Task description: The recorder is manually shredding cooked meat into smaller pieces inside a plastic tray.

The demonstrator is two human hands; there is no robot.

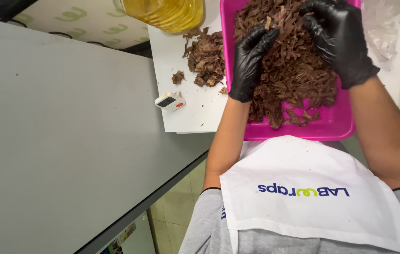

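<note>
A bright pink tray [332, 124] holds a heap of dark brown shredded dried pieces [299, 70]. My left hand [249, 61], in a black glove, rests on the heap near the tray's left wall with fingers curled around some shreds. My right hand [339, 40], also in a black glove, lies palm down on the upper right of the heap, fingers bent into it. A smaller pile of the same shreds [207, 56] lies on the white board [186, 113] left of the tray.
A small white timer with a red button [170, 101] lies on the white board. A clear bottle of yellow oil [167, 14] stands at the top. A grey tabletop [59, 141] fills the left. A white bib [303, 188] covers my chest.
</note>
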